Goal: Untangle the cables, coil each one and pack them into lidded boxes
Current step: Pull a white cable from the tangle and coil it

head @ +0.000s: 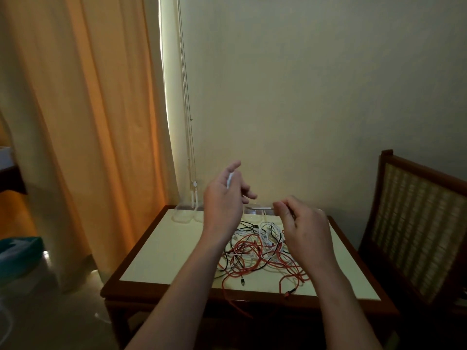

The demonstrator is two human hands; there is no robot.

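Observation:
A tangle of red, white and black cables [257,253] lies on the small cream-topped table [161,251]. One red cable [233,303] hangs over the front edge. My left hand [222,198] is raised above the pile and pinches a white cable end [230,180] between thumb and fingers. My right hand [300,223] hovers to the right, its fingers curled round another white cable end [262,208] that points left. Clear plastic boxes [184,214] stand at the table's far edge, partly hidden behind my hands.
A wooden chair with a woven cane back [414,223] stands right of the table. An orange curtain [83,122] hangs at the left, with blind cords [194,193] beside it. A teal object [20,253] sits on the floor at left.

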